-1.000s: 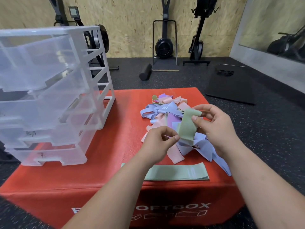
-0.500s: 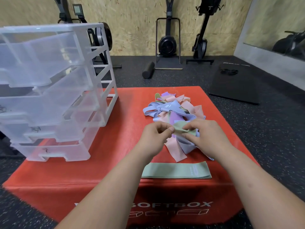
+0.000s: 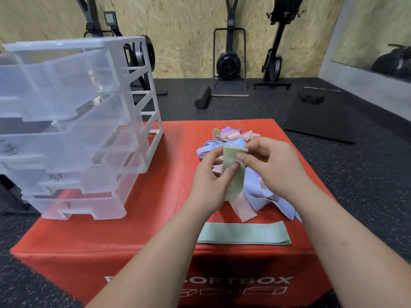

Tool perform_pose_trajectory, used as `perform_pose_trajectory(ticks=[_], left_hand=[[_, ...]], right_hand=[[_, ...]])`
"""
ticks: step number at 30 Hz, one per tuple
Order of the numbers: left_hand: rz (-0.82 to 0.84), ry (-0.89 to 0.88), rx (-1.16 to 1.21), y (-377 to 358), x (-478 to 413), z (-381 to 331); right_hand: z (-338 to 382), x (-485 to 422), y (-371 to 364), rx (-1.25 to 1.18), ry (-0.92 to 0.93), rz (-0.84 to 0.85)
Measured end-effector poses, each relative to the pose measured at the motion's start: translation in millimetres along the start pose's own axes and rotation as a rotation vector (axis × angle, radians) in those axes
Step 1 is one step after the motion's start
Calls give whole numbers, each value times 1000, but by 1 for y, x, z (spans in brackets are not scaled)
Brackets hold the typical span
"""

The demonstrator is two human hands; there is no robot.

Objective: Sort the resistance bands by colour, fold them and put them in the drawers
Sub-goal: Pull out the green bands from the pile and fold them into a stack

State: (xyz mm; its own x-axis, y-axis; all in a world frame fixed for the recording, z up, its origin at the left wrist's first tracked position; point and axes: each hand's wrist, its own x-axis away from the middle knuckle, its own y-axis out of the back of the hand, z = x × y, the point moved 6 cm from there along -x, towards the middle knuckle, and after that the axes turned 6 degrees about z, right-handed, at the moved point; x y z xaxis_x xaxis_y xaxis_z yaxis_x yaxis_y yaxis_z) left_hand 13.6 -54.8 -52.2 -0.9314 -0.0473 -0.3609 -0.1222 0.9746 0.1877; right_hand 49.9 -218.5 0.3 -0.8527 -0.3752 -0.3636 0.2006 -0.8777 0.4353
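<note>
A pale green band (image 3: 233, 174) hangs upright above the pile, pinched between both hands. My left hand (image 3: 209, 185) grips its middle with thumb on the front. My right hand (image 3: 271, 161) pinches its top edge. Under them lies a loose pile of bands (image 3: 255, 192) in blue, pink, purple and green. Another green band (image 3: 242, 233) lies flat near the front edge of the red soft box (image 3: 155, 218). A clear plastic drawer unit (image 3: 73, 130) stands at the left of the box, its drawers pulled partly out.
The box sits on a dark rubber gym floor. A black foam roller (image 3: 202, 97) and exercise machines (image 3: 229, 63) stand by the far wooden wall. A black mat (image 3: 322, 116) lies on the floor to the right.
The green band was held low and bunched over the pile half a second ago; both hands have raised it and it now hangs lengthwise between them.
</note>
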Motion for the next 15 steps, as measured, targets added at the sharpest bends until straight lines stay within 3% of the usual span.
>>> perform_pose_trajectory(ticks=[3,8,15], left_hand=[[11,94,-37,2,-1,14],[98,80,-208,3,-1,24],[235,94,-496,15,0,49]], right_hand=[[-8,0,-4,26,-23,41],[-4,1,-8,249,13,129],[5,6,19,-36,6,-141]])
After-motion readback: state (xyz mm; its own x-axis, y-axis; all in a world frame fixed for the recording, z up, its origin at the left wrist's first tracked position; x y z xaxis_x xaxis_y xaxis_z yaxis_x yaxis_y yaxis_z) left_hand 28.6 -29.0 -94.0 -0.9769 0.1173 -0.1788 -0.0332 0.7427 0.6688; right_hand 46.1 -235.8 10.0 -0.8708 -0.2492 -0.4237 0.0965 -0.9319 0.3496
